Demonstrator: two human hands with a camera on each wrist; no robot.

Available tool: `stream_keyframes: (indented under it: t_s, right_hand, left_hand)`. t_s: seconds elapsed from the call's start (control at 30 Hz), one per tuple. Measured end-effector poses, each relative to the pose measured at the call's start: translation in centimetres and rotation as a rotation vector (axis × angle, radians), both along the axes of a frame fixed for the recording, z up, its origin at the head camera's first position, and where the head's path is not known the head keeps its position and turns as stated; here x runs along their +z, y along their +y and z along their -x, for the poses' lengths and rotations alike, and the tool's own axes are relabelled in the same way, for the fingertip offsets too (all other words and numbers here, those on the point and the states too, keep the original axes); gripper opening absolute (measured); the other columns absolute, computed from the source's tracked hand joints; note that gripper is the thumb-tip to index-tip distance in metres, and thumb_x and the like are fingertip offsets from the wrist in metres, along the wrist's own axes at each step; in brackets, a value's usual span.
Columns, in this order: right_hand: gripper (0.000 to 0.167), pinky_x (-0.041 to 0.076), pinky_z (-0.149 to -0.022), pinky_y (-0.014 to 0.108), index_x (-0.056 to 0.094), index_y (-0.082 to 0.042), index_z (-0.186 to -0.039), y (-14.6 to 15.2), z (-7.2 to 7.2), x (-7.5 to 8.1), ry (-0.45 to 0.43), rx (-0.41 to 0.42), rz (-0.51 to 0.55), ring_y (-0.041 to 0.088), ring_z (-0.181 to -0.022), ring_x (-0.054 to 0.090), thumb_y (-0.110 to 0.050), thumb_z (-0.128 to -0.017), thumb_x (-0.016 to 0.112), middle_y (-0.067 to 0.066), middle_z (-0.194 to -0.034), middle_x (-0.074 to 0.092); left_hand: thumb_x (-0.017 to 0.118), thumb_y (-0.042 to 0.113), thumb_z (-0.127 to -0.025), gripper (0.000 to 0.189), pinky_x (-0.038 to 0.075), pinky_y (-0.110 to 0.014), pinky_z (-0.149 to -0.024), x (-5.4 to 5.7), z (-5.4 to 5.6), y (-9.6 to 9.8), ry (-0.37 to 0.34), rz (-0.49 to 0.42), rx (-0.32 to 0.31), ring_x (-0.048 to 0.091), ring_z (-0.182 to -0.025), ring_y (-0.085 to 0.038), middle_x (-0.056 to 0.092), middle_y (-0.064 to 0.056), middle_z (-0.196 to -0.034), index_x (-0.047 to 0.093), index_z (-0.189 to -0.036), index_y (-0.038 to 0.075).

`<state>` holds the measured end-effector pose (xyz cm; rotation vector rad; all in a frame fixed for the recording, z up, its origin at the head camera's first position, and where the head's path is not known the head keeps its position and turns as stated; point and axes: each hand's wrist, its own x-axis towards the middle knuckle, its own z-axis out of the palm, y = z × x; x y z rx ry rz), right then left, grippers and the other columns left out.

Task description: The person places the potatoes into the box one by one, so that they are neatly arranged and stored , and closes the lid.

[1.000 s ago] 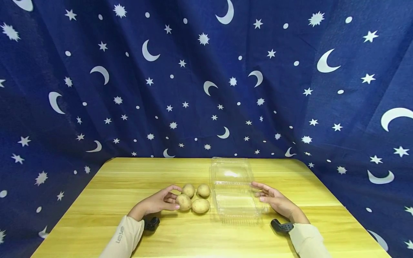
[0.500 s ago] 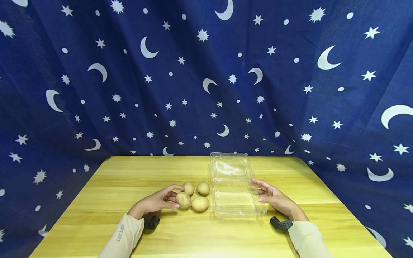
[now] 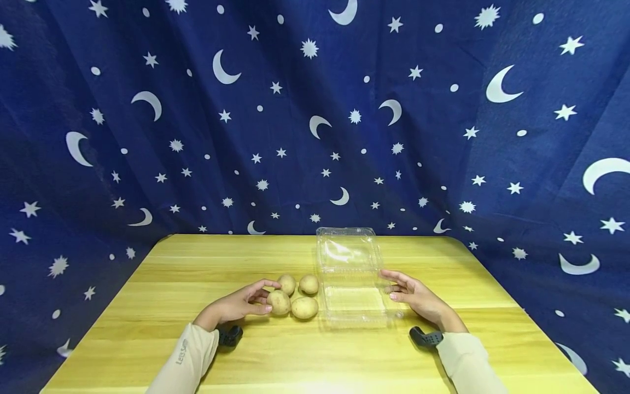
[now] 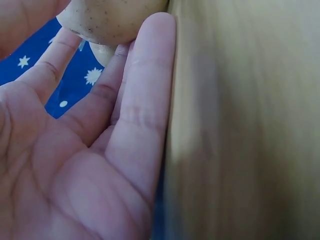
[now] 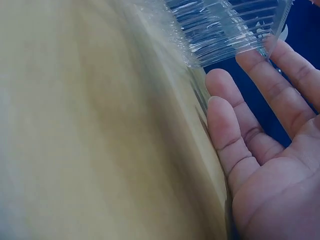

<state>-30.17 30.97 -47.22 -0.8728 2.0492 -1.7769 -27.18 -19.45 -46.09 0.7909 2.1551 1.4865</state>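
Several pale yellow potatoes sit grouped on the wooden table. My left hand (image 3: pixel 233 303) is beside the nearest-left potato (image 3: pixel 279 302), its thumb and fingertips at that potato's left side. In the left wrist view the potato (image 4: pixel 115 17) shows at the fingertips, and the palm holds nothing. To the right of the potatoes lies a clear plastic clamshell container (image 3: pixel 355 303), its lid (image 3: pixel 346 250) folded back towards the curtain. My right hand (image 3: pixel 423 300) is at the container's right side with fingers extended. In the right wrist view its fingertips touch the ribbed plastic wall (image 5: pixel 235 30).
A light wooden table (image 3: pixel 315 355) runs back to a dark blue curtain (image 3: pixel 295 109) printed with moons and stars. Black wrist devices (image 3: pixel 230 335) sit under both wrists. The other potatoes (image 3: pixel 304 308) stand between the left hand and the container.
The container has shifted slightly left, closer to the potatoes, with my right fingers following it. Its lid shows a little higher. The head view has tilted slightly; my left hand and the potatoes stay put.
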Motion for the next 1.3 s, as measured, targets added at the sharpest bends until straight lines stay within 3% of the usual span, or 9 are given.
stream_keyframes:
  t_s: [0.23,0.5,0.7,1.03,1.3]
  right_hand:
    - [0.074,0.05,-0.108,0.025,0.023,0.009,-0.166,0.5,0.6,-0.2,-0.037,0.064,0.002,0.018,-0.137,0.055,0.004,-0.104,0.064,-0.018,-0.163,0.047]
    - [0.096,0.045,-0.11,0.026,0.016,0.005,-0.169,0.7,1.1,-0.2,-0.015,0.099,-0.07,0.014,-0.141,0.052,-0.013,-0.1,0.079,-0.019,-0.168,0.037]
    - [0.094,0.049,-0.105,0.028,0.015,0.008,-0.168,0.3,1.3,-0.1,-0.007,0.085,-0.069,0.016,-0.141,0.052,-0.006,-0.099,0.076,-0.006,-0.172,0.037]
    - [0.089,0.05,-0.097,0.029,0.018,0.011,-0.166,-0.4,1.4,-0.2,0.026,0.062,-0.016,0.016,-0.139,0.053,0.0,-0.098,0.075,0.001,-0.17,0.041]
    - [0.085,0.047,-0.107,0.026,0.021,0.006,-0.168,-0.1,1.0,-0.5,0.003,0.059,-0.018,0.013,-0.14,0.053,-0.004,-0.101,0.073,-0.014,-0.165,0.044]
  left_hand:
    - [0.065,0.016,-0.11,0.055,0.047,-0.045,-0.109,-0.3,0.1,-0.1,0.007,0.004,-0.005,0.052,-0.134,-0.033,0.054,-0.023,-0.148,0.043,-0.157,-0.002]
    - [0.066,0.017,-0.11,0.056,0.047,-0.045,-0.108,-0.4,0.2,-0.1,-0.002,0.001,-0.008,0.052,-0.133,-0.031,0.054,-0.022,-0.147,0.043,-0.157,-0.002]
    - [0.067,0.015,-0.109,0.055,0.046,-0.045,-0.108,-0.3,0.2,0.0,0.011,0.007,0.0,0.054,-0.129,-0.029,0.057,-0.021,-0.143,0.045,-0.155,-0.003]
    - [0.069,0.011,-0.107,0.053,0.046,-0.045,-0.106,0.0,0.3,0.1,0.046,0.006,0.007,0.055,-0.123,-0.026,0.059,-0.019,-0.14,0.046,-0.153,-0.005]
    - [0.072,0.014,-0.106,0.057,0.046,-0.05,-0.107,-0.2,0.2,0.2,0.061,0.02,0.005,0.057,-0.122,-0.027,0.056,-0.024,-0.144,0.046,-0.152,-0.006]
